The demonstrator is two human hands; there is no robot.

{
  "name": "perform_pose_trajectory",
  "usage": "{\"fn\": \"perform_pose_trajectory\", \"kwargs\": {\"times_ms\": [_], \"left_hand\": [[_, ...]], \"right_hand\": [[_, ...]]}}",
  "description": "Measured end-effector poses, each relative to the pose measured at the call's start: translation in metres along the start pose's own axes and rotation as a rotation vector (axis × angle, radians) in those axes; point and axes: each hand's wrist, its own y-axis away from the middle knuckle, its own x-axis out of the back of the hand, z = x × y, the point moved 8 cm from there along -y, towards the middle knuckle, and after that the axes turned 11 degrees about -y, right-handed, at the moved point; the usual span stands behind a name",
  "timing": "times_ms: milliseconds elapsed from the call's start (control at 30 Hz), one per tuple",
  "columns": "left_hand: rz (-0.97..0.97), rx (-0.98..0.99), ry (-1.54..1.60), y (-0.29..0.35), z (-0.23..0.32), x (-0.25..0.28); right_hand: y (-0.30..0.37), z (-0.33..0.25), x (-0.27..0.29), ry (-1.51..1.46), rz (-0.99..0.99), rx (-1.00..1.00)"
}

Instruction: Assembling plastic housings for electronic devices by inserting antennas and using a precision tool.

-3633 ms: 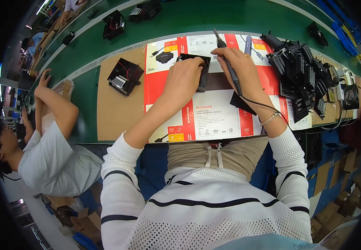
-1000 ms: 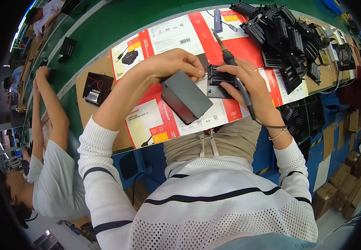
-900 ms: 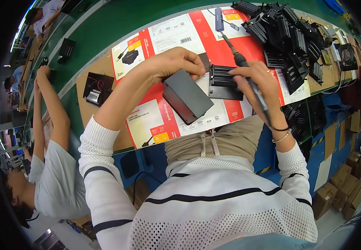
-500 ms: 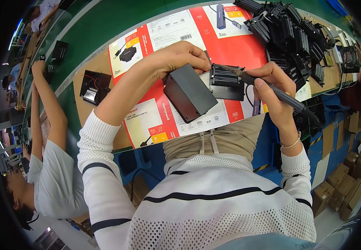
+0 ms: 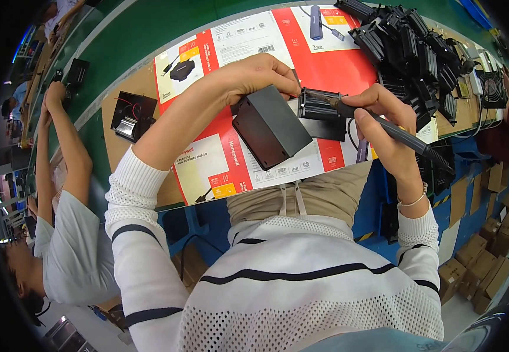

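My right hand [image 5: 388,117] grips a soldering iron [image 5: 404,139] like a pen, its metal tip resting at a ribbed black plastic part [image 5: 322,107]. This part lies with a flat black panel [image 5: 324,129] below it. At the part's left end, my left hand [image 5: 260,76] has thumb and fingers pinched together; what they hold is too small to make out. A black rectangular box [image 5: 275,126] stands tilted just below the left hand and covers some of its fingers.
Printed red and white cardboard [image 5: 325,58] covers the bench. Many black plastic housings [image 5: 407,53] are heaped at the far right, near a coiled cable [image 5: 492,79]. To the left lies an open black housing with red wires [image 5: 131,114]. A co-worker [image 5: 75,234] sits at the left.
Both hands keep nearly the same pose, and the iron's tip stays at the ribbed part. The view has shifted slightly; the box looks turned a little.
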Motion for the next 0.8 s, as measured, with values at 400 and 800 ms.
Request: {"fn": "perform_pose_trajectory", "kwargs": {"times_ms": [400, 800], "left_hand": [[0.045, 0.013, 0.096, -0.003, 0.000, 0.001], [0.051, 0.015, 0.067, -0.004, -0.001, 0.001]], "right_hand": [[-0.006, -0.019, -0.003, 0.264, -0.158, 0.218], [-0.006, -0.020, -0.002, 0.251, -0.128, 0.290]]}}
